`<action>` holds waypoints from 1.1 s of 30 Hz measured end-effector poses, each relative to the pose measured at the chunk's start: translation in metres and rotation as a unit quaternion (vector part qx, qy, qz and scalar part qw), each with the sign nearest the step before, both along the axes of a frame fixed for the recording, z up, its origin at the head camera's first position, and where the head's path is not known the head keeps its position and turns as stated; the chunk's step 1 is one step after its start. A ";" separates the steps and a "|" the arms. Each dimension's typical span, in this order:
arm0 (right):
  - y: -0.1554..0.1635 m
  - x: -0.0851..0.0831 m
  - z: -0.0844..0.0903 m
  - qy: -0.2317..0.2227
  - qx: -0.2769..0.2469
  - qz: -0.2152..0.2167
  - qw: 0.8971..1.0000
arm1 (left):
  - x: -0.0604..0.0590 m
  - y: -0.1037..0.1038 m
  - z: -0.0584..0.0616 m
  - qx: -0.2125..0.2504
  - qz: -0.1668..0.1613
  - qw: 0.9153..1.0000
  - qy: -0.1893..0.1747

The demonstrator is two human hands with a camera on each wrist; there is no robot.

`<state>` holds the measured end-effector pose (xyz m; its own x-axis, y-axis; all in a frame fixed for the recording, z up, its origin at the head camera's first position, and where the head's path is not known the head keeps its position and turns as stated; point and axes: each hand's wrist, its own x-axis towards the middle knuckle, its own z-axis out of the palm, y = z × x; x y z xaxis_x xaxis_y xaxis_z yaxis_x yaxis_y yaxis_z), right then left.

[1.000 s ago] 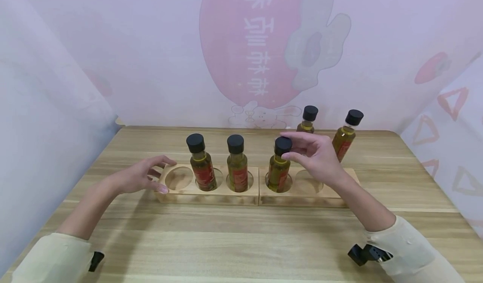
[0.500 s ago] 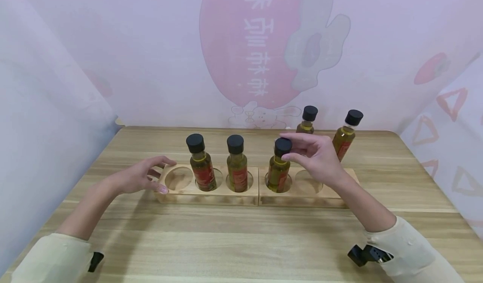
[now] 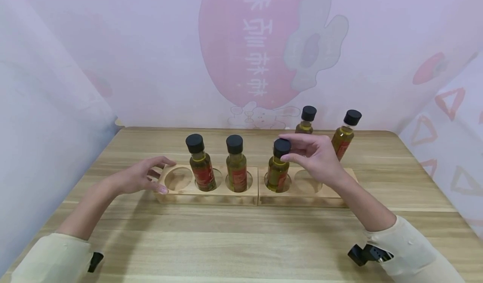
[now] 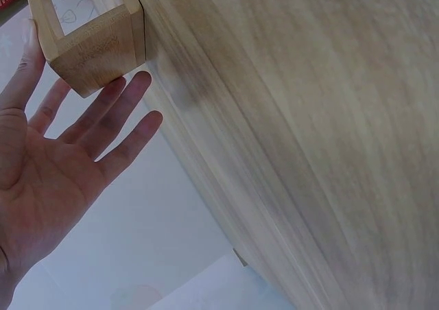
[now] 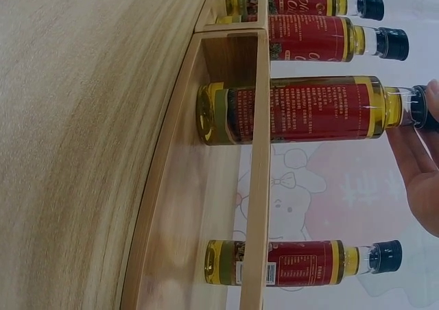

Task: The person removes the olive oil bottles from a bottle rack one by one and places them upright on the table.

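Left hand (image 3: 141, 177), fingers relaxed, unmoved, resting on left end of wooden rack (image 3: 211, 195), left of centre. Third bottle (image 3: 278, 167), mid-frame, sunk slightly deeper into slot; right hand (image 3: 315, 157) still pinching its cap (image 3: 282, 147). Seating looks nearly done.

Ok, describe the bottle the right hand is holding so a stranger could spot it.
On the wooden table lie two wooden racks end to end. In the right rack, the oil bottle stands in the leftmost hole. It alone has the right hand pinching its black cap.

Pale printed wall (image 3: 151, 44), perhaps fabric, behind a wooden table (image 3: 226, 241).
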<state>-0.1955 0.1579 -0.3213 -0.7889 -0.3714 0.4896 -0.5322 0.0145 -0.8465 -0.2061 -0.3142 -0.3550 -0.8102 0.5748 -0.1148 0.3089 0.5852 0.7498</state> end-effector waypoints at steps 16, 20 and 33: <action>0.002 0.001 0.008 -0.012 0.003 -0.013 1.000 | -0.003 -0.001 -0.003 0.004 -0.005 1.000 0.000; 0.002 0.001 0.009 -0.010 -0.004 -0.012 1.000 | -0.004 -0.002 -0.004 0.001 -0.007 1.000 0.005; 0.004 0.003 0.018 -0.017 -0.032 -0.013 0.999 | -0.003 -0.002 -0.002 -0.002 -0.007 1.000 -0.003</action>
<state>-0.1925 0.1619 -0.3030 -0.8147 -0.3190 0.4843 -0.5031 -0.0267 -0.8638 -0.2091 -0.3165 -0.3572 -0.8017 0.5851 -0.1225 0.3118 0.5841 0.7495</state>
